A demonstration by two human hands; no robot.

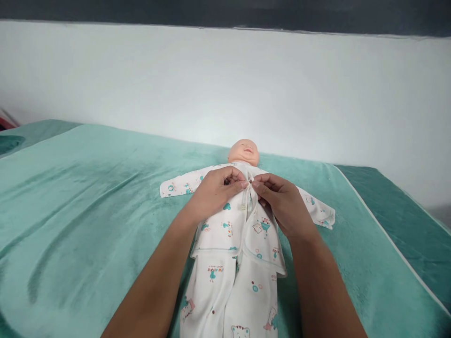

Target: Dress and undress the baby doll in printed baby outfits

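Note:
A baby doll (pixel 244 152) lies on its back, dressed in a white printed baby shirt (pixel 218 230) and matching trousers (pixel 211 300). Both of my hands meet at the upper front opening of the shirt. My left hand (pixel 220 190) pinches one front edge between thumb and fingers. Opposite it, my right hand (pixel 282 199) pinches the other edge, its fingertips almost touching those of the left. A small button (pixel 243 207) shows on the shirt front below my hands. Whatever lies between the fingertips is mostly hidden. Lower down, the two front panels hang apart.
A wrinkled green blanket (pixel 88 211) spreads under the doll. Behind it rises a white wall (pixel 225 84) with a dark band along the top. A darker green strip (pixel 398 216) with a pale seam runs along the right.

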